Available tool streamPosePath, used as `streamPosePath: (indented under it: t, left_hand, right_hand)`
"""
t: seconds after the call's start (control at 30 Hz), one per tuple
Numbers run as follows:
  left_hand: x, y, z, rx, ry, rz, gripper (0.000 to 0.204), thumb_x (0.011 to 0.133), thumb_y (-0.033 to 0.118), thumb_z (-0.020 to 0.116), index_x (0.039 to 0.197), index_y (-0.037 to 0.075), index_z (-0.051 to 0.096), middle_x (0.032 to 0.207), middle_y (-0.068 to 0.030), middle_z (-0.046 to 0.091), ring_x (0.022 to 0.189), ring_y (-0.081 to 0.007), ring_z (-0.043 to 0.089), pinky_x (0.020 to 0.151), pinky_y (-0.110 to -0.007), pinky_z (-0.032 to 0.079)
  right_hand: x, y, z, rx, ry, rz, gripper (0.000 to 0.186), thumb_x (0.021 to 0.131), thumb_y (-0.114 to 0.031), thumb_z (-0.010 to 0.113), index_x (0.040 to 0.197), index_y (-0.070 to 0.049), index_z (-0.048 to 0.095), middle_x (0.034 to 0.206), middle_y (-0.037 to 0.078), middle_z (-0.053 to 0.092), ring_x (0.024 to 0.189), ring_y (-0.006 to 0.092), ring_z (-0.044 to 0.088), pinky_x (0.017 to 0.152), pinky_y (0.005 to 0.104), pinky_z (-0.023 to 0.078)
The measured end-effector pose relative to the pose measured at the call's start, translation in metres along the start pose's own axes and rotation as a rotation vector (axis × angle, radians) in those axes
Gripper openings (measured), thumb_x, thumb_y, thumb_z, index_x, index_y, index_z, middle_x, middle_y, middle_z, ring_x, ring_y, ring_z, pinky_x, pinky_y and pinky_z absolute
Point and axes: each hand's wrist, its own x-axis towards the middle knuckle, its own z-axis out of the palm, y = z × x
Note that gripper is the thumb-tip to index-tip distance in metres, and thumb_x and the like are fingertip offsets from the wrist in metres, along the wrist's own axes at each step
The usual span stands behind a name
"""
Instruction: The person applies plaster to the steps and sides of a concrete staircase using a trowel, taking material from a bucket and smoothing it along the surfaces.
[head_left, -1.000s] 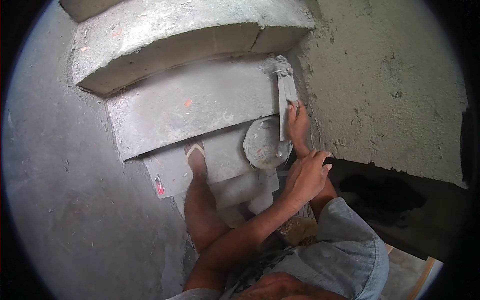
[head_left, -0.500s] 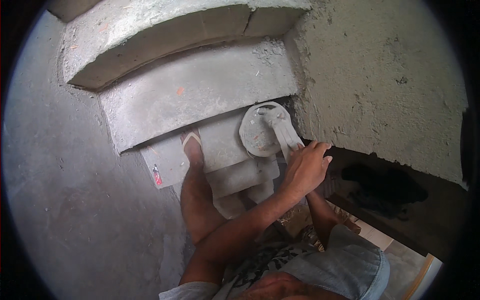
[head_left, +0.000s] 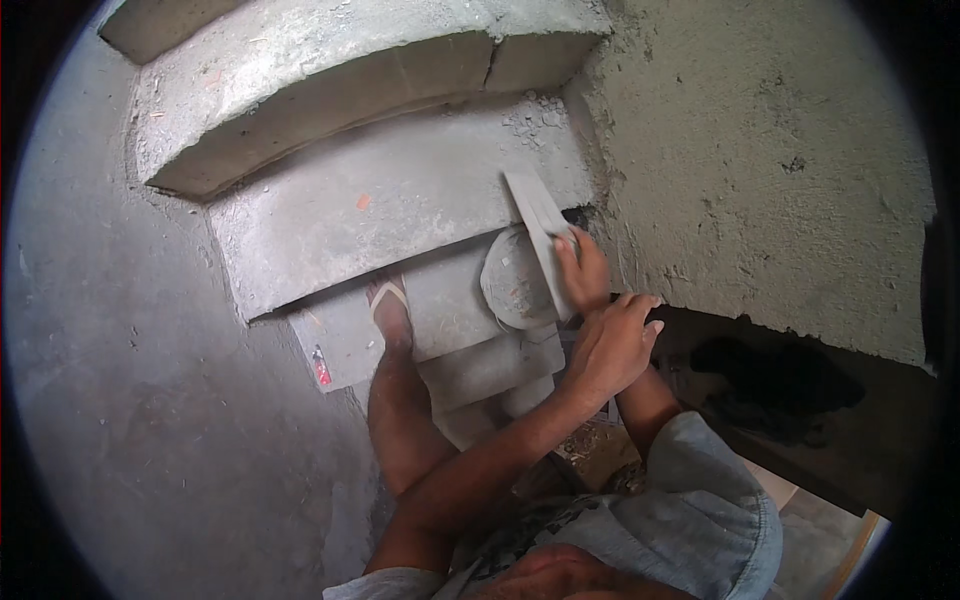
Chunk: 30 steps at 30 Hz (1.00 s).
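My right hand (head_left: 585, 268) grips a flat grey plastering trowel (head_left: 538, 222) by its lower end. The blade points up and left over the back of a cement step (head_left: 400, 215), near the corner with the rough wall (head_left: 770, 160). Just below the trowel a round pan of grey mortar (head_left: 512, 285) sits on the lower step. My left hand (head_left: 612, 345) crosses over and rests on my right forearm, its fingers loosely bent with nothing seen in them. Left of the pan, my foot in a sandal (head_left: 390, 305) stands on the lower step.
A curved upper step (head_left: 330, 80) arches across the top. The smooth cement floor (head_left: 130, 400) spreads to the left. A small red object (head_left: 321, 366) lies on a low step's corner. A dark opening (head_left: 780, 385) lies under the wall at right.
My right hand has lifted the trowel from the pan up toward the step's back corner by the wall. My left hand stays over the right forearm.
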Motion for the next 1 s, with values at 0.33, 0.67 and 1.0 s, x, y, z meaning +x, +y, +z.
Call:
streamPosePath:
  t: [0.33,0.67,1.0]
  left_hand:
    - [-0.002,0.0,0.0,-0.021,-0.017,-0.014,0.027,0.087,0.011,0.058,0.111,-0.002,0.057,0.103,-0.0197,0.06,0.093,-0.0365,0.06,0.081,-0.043,0.047]
    - [-0.004,0.002,-0.008,-0.055,-0.031,-0.023,0.028,0.088,0.012,0.056,0.112,-0.002,0.055,0.105,-0.0204,0.06,0.095,-0.0382,0.06,0.083,-0.044,0.047]
    - [0.001,-0.002,0.002,-0.018,-0.04,-0.022,0.028,0.087,0.012,0.057,0.111,-0.002,0.055,0.106,-0.021,0.06,0.097,-0.0387,0.059,0.083,-0.045,0.047]
  right_hand:
    - [0.11,0.01,0.043,0.286,0.036,0.139,0.035,0.089,-0.033,0.059,0.105,-0.003,0.065,0.087,0.016,0.067,0.08,0.0214,0.062,0.076,0.0322,0.047]
    - [0.079,0.029,0.016,0.278,0.029,0.215,0.032,0.089,-0.027,0.062,0.104,0.001,0.066,0.09,0.009,0.068,0.083,0.0133,0.059,0.078,0.0287,0.046]
    - [0.075,0.04,0.006,0.293,0.077,0.24,0.042,0.084,-0.034,0.067,0.106,0.002,0.066,0.091,0.014,0.069,0.085,0.0176,0.063,0.078,0.0314,0.048]
